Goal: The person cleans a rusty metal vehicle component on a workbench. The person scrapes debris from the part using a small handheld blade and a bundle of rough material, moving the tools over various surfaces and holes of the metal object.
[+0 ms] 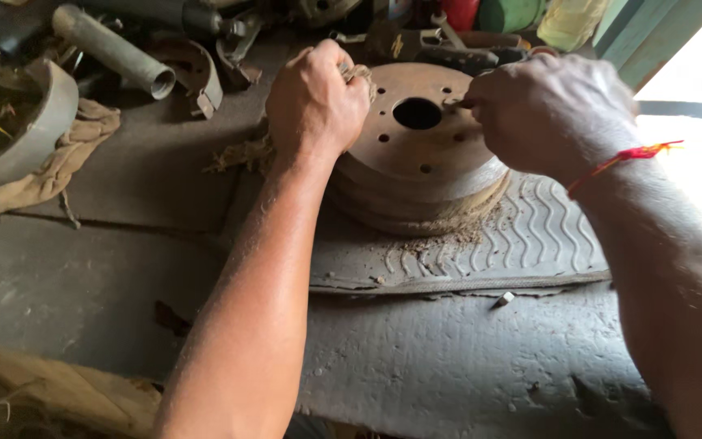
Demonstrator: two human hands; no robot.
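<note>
A rusty round brake drum (416, 167) lies flat on a ribbed rubber mat (530, 244), its face showing a centre hole and several bolt holes. My left hand (314, 102) grips the drum's left rim, with a scrap of frayed cloth (359, 75) under the fingers. My right hand (546, 110) is closed on a thin metal tool (455, 103) whose tip touches the drum's face beside the centre hole. A red thread is tied round my right wrist.
Brake shoes (38, 122) and a dirty rag (58, 167) lie at the left. A grey metal tube (115, 49) and more parts crowd the back of the bench. Rust dust lies on the mat. A small bolt (503, 299) rests near the mat's front edge.
</note>
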